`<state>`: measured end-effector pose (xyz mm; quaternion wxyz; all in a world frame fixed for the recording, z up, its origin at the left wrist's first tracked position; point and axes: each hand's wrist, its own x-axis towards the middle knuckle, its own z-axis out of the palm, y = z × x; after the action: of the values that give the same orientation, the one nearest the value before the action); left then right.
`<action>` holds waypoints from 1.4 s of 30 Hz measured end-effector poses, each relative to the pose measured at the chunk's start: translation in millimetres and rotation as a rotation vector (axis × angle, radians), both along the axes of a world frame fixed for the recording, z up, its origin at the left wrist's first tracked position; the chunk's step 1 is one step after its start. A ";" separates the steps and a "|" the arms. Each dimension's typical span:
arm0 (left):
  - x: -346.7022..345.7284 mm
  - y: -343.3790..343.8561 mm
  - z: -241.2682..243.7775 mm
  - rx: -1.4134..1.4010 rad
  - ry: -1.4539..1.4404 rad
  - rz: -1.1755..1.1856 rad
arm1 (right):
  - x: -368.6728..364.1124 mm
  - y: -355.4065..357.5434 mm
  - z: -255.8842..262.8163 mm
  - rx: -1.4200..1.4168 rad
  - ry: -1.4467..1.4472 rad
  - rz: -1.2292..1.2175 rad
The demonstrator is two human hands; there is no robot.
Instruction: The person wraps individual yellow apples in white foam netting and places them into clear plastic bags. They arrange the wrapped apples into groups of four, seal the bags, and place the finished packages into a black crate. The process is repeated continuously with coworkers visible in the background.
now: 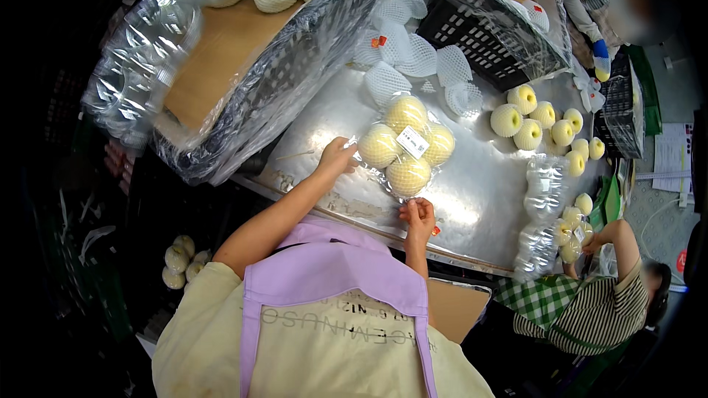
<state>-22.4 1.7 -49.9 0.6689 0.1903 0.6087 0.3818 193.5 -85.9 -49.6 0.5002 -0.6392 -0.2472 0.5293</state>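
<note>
A clear plastic pack of several pale yellow fruits in foam nets (408, 174) lies on the metal table (475, 199) in front of me, with a white printed label on its top. My left hand (336, 159) pinches the pack's left edge between thumb and fingers. At the near edge, the fingertips of my right hand (418, 219) are on the plastic rim. A small red sticker (436, 230) is beside the right hand. Empty white foam nets (415, 55) are scattered beyond the pack.
Plastic-lined crates stand at the left (298, 66) and back (475, 33). Loose netted fruits (527, 134) and stacked clear containers (545, 188) are at the right. Co-workers stand at the right (586, 309) and back right (581, 5). A cardboard sheet (227, 50) tops the left crate.
</note>
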 end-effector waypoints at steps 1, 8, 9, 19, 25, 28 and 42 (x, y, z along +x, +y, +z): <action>0.6 1.2 -0.9 0.009 0.015 -0.009 | 1.0 1.4 -0.6 -0.004 -0.006 -0.005; 0.3 2.2 -1.6 0.031 0.073 -0.064 | 6.5 9.6 3.7 -0.075 -0.005 0.056; 0.8 1.3 -1.5 0.036 0.073 -0.064 | 4.9 9.5 4.6 -0.059 0.002 0.041; 1.9 -1.0 5.9 0.037 0.084 -0.065 | 2.2 10.0 -2.7 -0.019 0.087 -0.014; 1.1 1.4 3.3 0.034 0.085 -0.081 | 8.8 12.0 -10.9 0.026 0.124 -0.004; -2.5 0.6 -0.8 0.022 0.086 -0.111 | 26.3 14.9 -5.3 -0.173 0.197 0.145; -6.8 54.3 -14.4 0.203 0.361 -0.404 | 58.1 89.3 -0.2 -0.189 -0.107 0.232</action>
<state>-29.2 56.0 -64.3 0.5898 0.4383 0.6266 0.2598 251.5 3.4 -49.8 0.3592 -0.6780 -0.2946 0.5696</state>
